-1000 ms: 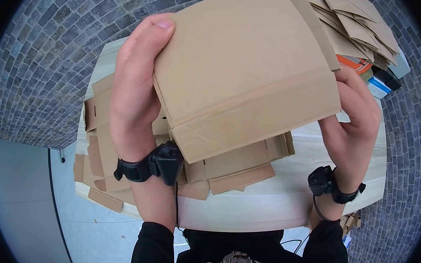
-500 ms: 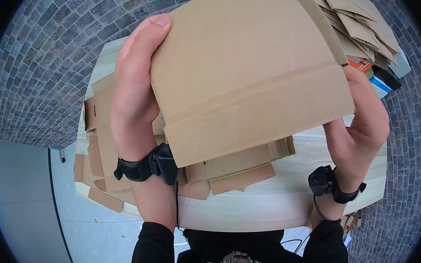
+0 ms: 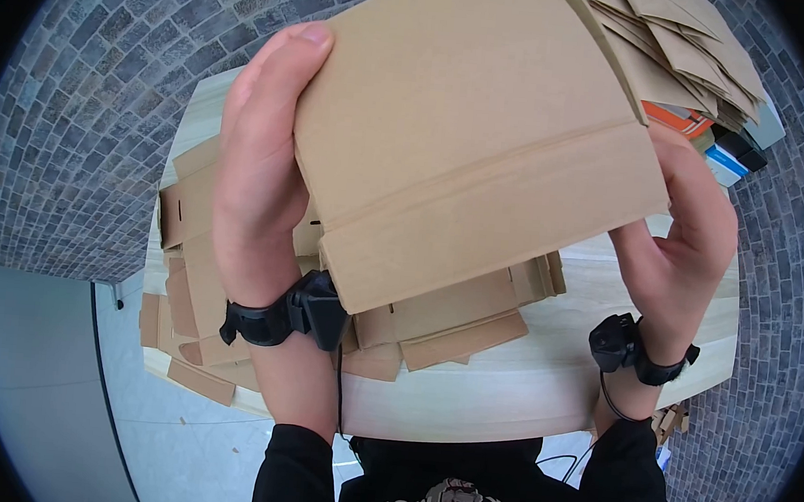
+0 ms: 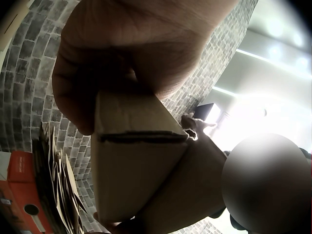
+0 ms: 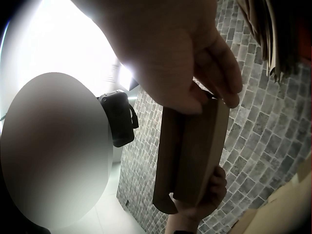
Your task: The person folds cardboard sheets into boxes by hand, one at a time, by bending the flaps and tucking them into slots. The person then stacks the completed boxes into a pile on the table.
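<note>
While both hands hold it up, cardboard box (image 3: 479, 115): raised over the middle of the table (image 3: 563, 367), its far end cut off in the head view.
Near edge of box: slants from lower left to upper right, above the flattened cardboard (image 3: 202, 268) on the table's left side.
Open room: pale tabletop shows along the near edge and toward the right edge; a folded cardboard stack (image 3: 687, 52) lies by the far right corner.
Broad panel: tilted, facing the head camera.
Long axis: roughly hand to hand.
Left hand (image 3: 263, 155): bent round the left edge, gripping.
Right hand (image 3: 689, 203): thumb and fingers pinching the right end.
</note>
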Demonstrator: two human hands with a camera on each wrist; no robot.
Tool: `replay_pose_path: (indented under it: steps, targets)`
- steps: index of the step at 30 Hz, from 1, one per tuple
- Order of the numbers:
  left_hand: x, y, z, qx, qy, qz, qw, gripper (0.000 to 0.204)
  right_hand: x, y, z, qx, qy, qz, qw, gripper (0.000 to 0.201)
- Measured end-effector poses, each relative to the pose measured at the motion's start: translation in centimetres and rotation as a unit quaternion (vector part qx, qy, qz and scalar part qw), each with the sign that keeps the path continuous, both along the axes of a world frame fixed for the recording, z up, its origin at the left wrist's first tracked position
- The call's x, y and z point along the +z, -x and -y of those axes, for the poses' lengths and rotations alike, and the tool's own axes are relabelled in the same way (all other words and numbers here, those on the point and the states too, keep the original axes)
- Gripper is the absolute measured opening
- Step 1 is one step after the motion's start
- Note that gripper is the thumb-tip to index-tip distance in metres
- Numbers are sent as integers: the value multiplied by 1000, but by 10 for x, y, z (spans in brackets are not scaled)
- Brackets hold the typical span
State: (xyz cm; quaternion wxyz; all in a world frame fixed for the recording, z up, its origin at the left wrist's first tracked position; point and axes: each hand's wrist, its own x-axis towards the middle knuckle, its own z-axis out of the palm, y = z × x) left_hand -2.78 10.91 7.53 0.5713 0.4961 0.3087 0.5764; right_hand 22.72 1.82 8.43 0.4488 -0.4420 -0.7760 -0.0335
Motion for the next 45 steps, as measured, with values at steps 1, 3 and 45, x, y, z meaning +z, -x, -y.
replay_pose_path:
  steps: [1, 3, 45]
  targets:
    - [0, -1, 0, 6, -5, 3, 1000, 29, 0, 0, -1, 0, 1, 0, 1000, 26]
    - [-1, 0, -1, 10, -14, -7, 1000, 29, -1, 2, -2, -9, -1, 16, 1000, 28]
    - [6, -4, 1, 7, 10, -2, 1000, 27, -6, -3, -2, 19, 6, -5, 1000, 22]
